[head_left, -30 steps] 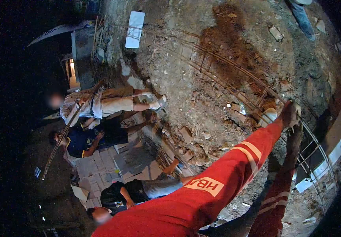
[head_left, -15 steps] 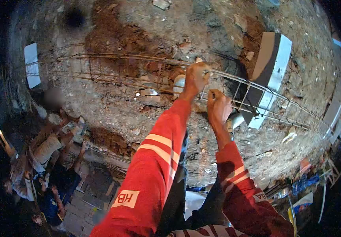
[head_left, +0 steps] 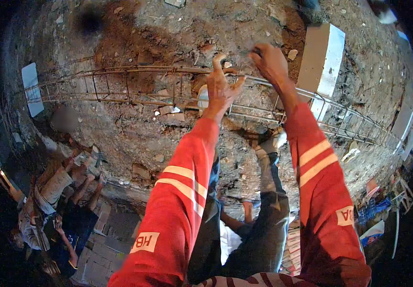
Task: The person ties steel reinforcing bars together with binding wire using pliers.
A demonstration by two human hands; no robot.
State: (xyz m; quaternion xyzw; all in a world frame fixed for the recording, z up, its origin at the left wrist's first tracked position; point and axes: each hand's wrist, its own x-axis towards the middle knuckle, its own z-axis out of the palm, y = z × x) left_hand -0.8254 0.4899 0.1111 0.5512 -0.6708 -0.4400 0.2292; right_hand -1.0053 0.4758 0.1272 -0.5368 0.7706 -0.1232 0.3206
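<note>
Left hand (head_left: 221, 88) is sitting fingers splayed wide on the rebar cage (head_left: 130, 71), which is lying across the rubble ground (head_left: 168, 28). Right hand (head_left: 269, 62) is hanging curled shut just above the top bar; what it's pinching, I cannot tell.

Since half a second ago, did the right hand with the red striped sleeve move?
Yes. The right hand crossed the long rusty steel rebar cage, from its near side to its far bar.

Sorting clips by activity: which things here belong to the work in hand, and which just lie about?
In hand: rebar cage, left hand, right hand.
Lying about: white slab, white panel, brick rubble; people sit nearby.
</note>
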